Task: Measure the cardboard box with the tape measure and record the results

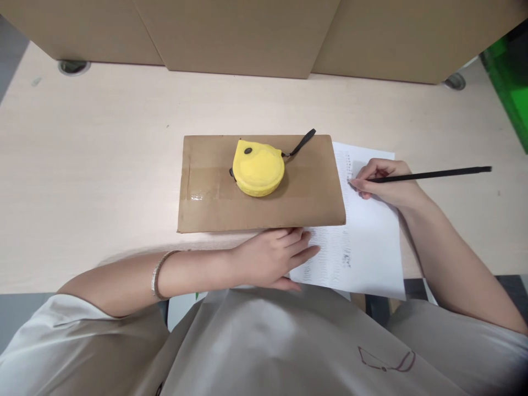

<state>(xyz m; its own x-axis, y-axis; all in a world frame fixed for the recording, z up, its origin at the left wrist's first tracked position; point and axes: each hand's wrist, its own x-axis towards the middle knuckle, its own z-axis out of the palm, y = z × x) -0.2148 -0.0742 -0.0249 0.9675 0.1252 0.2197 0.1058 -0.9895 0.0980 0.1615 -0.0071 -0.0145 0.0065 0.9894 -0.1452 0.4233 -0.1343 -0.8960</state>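
My right hand grips a long thin black pen or pencil, its writing end down at the upper part of a white sheet of paper. Rows of small dark marks run along the paper's left side. My left hand lies flat with fingers extended over the paper's lower left edge, just below a brown cardboard box. The box covers part of the sheet. On top of the box rests a yellow tape measure with a black wrist strap pointing to the upper right.
A pale wooden table carries everything. Tall brown cardboard panels stand along its far side. Round metal grommets sit near the back corners. Something green is beyond the right edge.
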